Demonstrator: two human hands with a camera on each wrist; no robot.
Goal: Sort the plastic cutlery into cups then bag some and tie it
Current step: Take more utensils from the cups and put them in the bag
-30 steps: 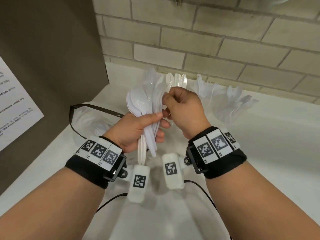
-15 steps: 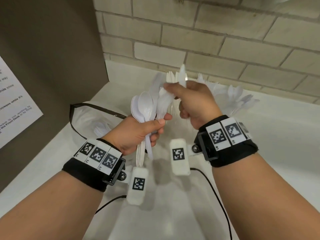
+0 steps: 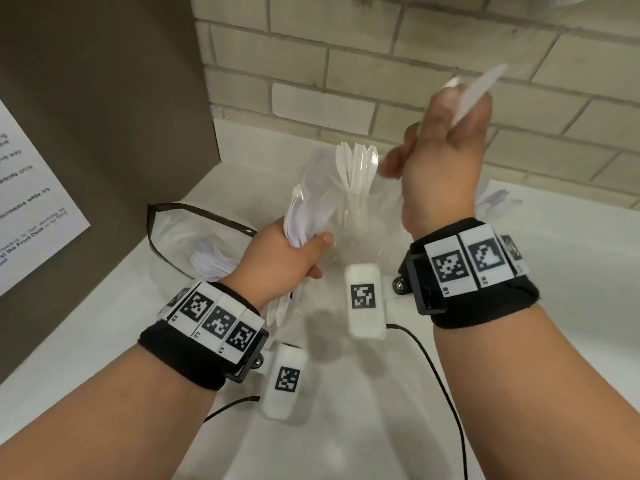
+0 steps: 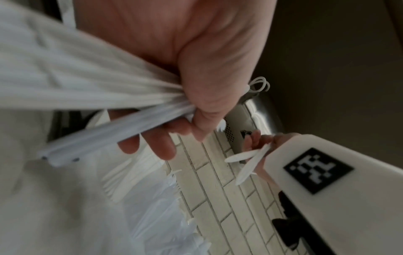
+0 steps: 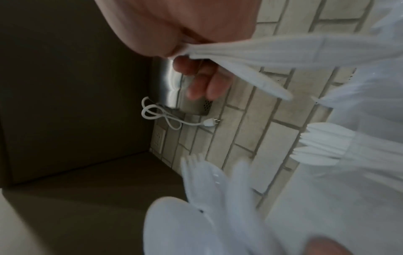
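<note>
My left hand (image 3: 306,252) grips a bundle of white plastic cutlery (image 3: 304,216) by the handles, spoon bowls up; the fist around the handles (image 4: 122,96) fills the left wrist view. My right hand (image 3: 450,112) is raised toward the brick wall and pinches white plastic knives (image 3: 474,91), two of them showing in the left wrist view (image 4: 250,160) and blurred in the right wrist view (image 5: 250,58). Between the hands a clear cup (image 3: 356,202) holds several knives standing upright (image 5: 322,145).
A clear bag with a black rim (image 3: 194,216) lies at the left on the white counter (image 3: 571,306) with cutlery inside. More cutlery in clear cups (image 3: 498,199) stands behind my right wrist. A dark panel (image 3: 104,116) bounds the left, a brick wall (image 3: 346,64) the back.
My right hand has pulled knives out of the bundle and swung up and to the right. My left hand has lowered a little with the remaining cutlery.
</note>
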